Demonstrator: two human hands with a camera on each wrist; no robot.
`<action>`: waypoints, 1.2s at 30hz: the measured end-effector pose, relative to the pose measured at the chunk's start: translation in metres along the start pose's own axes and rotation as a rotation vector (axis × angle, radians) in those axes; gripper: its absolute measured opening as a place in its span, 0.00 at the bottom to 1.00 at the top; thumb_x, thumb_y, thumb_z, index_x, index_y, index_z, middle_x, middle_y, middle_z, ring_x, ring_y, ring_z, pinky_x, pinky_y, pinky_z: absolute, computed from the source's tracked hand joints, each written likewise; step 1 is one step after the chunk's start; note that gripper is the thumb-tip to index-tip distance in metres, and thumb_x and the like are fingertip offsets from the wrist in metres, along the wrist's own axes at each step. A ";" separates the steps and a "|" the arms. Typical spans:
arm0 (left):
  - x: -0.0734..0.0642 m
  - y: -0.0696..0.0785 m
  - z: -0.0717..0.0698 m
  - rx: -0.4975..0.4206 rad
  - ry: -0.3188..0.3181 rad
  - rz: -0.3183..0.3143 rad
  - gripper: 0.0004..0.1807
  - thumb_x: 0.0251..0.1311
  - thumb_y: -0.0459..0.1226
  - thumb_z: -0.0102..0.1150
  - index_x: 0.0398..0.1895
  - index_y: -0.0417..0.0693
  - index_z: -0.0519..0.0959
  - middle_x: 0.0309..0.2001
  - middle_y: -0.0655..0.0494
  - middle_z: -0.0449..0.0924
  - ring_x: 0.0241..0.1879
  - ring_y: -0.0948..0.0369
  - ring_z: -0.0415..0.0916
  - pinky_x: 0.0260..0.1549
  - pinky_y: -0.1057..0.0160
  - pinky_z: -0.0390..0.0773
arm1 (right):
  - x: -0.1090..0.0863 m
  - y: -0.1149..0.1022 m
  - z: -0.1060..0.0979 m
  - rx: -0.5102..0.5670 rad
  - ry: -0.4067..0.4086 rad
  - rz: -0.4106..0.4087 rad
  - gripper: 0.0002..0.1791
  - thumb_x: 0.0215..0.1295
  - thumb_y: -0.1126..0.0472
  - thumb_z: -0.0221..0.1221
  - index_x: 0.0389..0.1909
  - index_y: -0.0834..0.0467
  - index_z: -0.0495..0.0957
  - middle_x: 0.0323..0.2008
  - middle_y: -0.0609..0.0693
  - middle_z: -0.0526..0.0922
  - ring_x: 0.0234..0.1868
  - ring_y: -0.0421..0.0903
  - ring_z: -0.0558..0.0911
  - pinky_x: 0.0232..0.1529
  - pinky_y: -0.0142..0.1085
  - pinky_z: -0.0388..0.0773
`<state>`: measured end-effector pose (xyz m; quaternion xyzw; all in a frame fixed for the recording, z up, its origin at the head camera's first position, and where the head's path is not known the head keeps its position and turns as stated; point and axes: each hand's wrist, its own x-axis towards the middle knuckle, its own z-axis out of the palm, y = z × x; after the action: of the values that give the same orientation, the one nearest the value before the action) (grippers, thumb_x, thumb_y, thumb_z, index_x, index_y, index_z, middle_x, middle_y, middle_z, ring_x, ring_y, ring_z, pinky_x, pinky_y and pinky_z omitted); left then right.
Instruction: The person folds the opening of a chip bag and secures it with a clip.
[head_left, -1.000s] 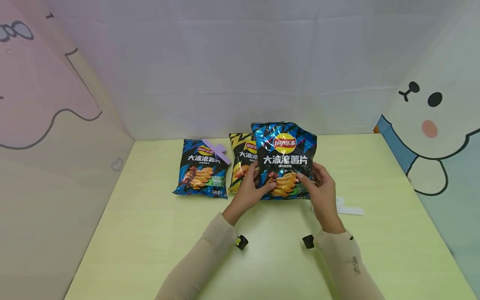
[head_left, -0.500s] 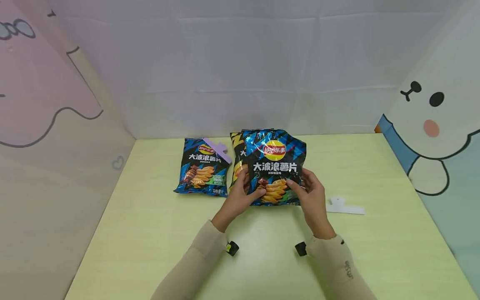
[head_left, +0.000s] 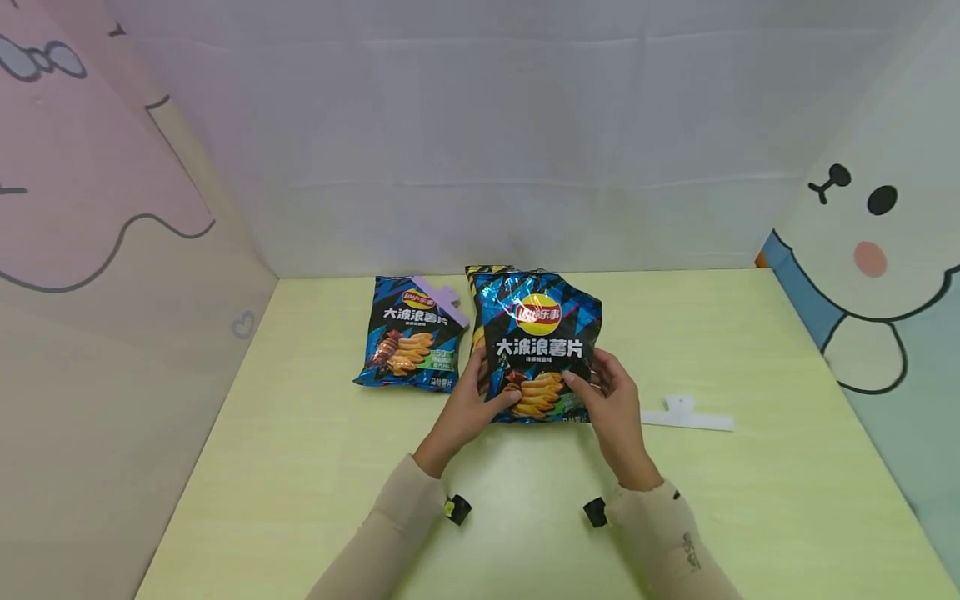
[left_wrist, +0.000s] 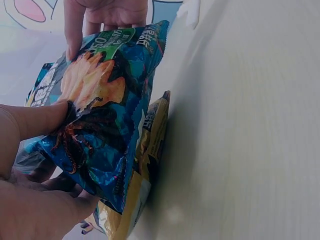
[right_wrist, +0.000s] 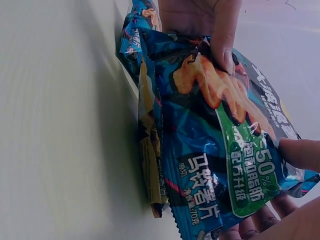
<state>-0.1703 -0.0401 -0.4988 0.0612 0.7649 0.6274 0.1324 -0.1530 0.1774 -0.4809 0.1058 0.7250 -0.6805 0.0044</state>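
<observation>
A blue and black potato chip bag (head_left: 538, 354) is held upright by both hands, its printed front facing me and its top right corner slanting down. My left hand (head_left: 467, 408) grips the lower left side, thumb on the front and fingers behind. On the lower right side, my right hand (head_left: 617, 410) grips it the same way. Behind it stands a yellow chip bag (left_wrist: 156, 132), mostly hidden in the head view. Left of my hands, another blue chip bag (head_left: 408, 337) lies on the table, a purple sealing clip (head_left: 442, 302) slanted across its top right corner.
A white sealing clip (head_left: 686, 419) lies on the pale yellow table (head_left: 525, 542) to the right of my right hand. A whitish backdrop (head_left: 480, 150) rises behind the table's far edge, with cartoon-printed panels on both sides.
Both hands have brought the held chip bag left and down, nearer to me. It now covers more of the yellow bag, and the white clip is more fully visible.
</observation>
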 end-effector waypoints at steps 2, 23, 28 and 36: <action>-0.001 -0.001 0.000 -0.013 0.001 -0.003 0.44 0.66 0.41 0.65 0.79 0.55 0.50 0.76 0.43 0.62 0.77 0.45 0.58 0.76 0.43 0.59 | -0.001 0.001 0.001 -0.002 -0.003 0.002 0.28 0.68 0.60 0.64 0.68 0.55 0.69 0.62 0.56 0.77 0.49 0.40 0.78 0.48 0.21 0.79; -0.013 -0.011 -0.003 0.006 -0.012 -0.034 0.45 0.66 0.43 0.65 0.79 0.49 0.50 0.75 0.43 0.64 0.75 0.46 0.63 0.74 0.45 0.62 | -0.008 0.016 0.006 -0.011 -0.003 0.047 0.28 0.68 0.62 0.64 0.67 0.55 0.70 0.61 0.55 0.78 0.49 0.40 0.78 0.47 0.22 0.78; -0.014 -0.013 -0.001 0.001 -0.010 -0.051 0.45 0.66 0.40 0.65 0.79 0.49 0.50 0.75 0.43 0.63 0.76 0.45 0.62 0.75 0.45 0.61 | -0.011 0.018 0.006 -0.018 -0.003 0.060 0.28 0.68 0.61 0.64 0.67 0.55 0.69 0.62 0.55 0.77 0.50 0.41 0.77 0.47 0.21 0.78; -0.017 -0.020 -0.003 0.013 -0.030 -0.043 0.46 0.64 0.37 0.66 0.79 0.47 0.48 0.75 0.41 0.63 0.76 0.44 0.60 0.74 0.43 0.61 | -0.013 0.023 0.007 -0.023 -0.003 0.049 0.28 0.67 0.61 0.65 0.67 0.55 0.71 0.60 0.57 0.78 0.48 0.39 0.78 0.46 0.23 0.79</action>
<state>-0.1530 -0.0514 -0.5157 0.0549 0.7680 0.6186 0.1567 -0.1372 0.1699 -0.5021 0.1223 0.7301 -0.6719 0.0236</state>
